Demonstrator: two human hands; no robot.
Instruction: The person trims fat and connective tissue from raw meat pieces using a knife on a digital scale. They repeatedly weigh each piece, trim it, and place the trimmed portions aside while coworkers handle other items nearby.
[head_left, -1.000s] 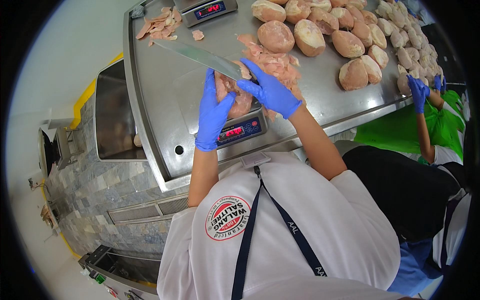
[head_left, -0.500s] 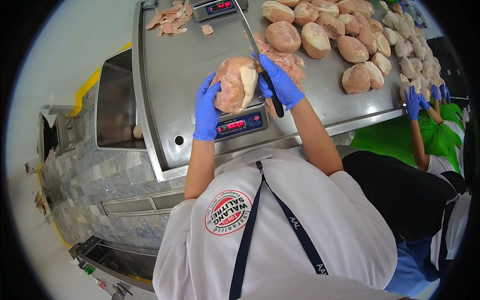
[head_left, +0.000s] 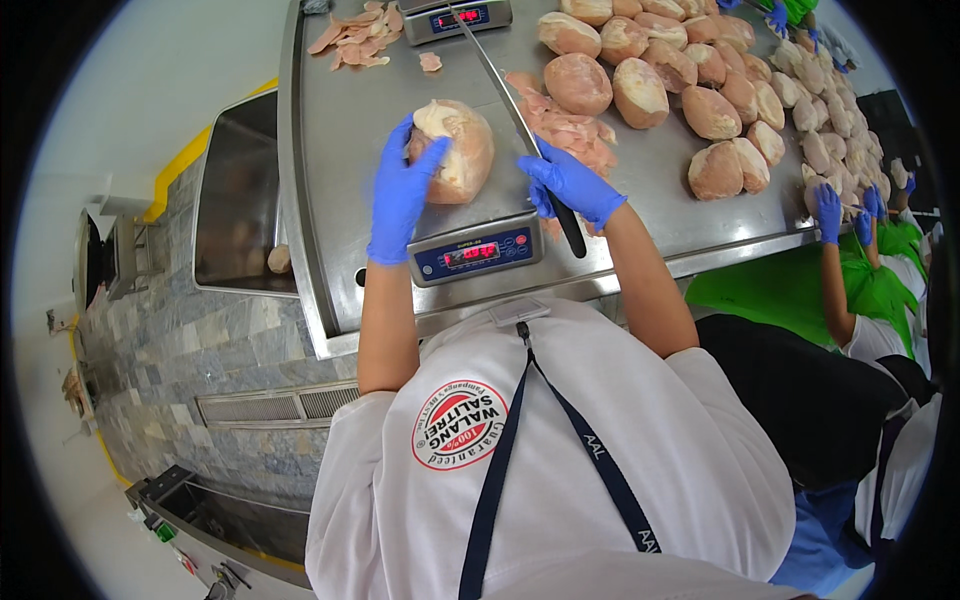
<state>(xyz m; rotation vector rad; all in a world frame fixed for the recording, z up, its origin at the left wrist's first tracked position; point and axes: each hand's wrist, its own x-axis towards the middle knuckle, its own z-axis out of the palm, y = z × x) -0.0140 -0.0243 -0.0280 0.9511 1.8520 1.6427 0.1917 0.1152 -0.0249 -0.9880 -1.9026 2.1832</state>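
Observation:
My left hand [head_left: 398, 190], in a blue glove, rests on the left side of a raw chicken piece [head_left: 458, 150] that lies on the platform of a digital scale [head_left: 478, 248]. My right hand [head_left: 567, 183], also gloved, grips the black handle of a long knife [head_left: 500, 85]. The blade points up and away, just right of the chicken piece and apart from it. A heap of pink meat slices [head_left: 565, 128] lies right of the blade.
The steel table [head_left: 330, 200] carries many whole chicken pieces [head_left: 690, 80] at the right, meat trimmings [head_left: 355, 38] at the top left and a second scale [head_left: 455, 15] at the far edge. A co-worker's gloved hands [head_left: 828, 208] work at the right. A sunken steel bin [head_left: 238, 200] lies left.
The chicken piece has been set down flat on the scale under my left hand. The knife has swung from lying across the meat to pointing away, right of the piece.

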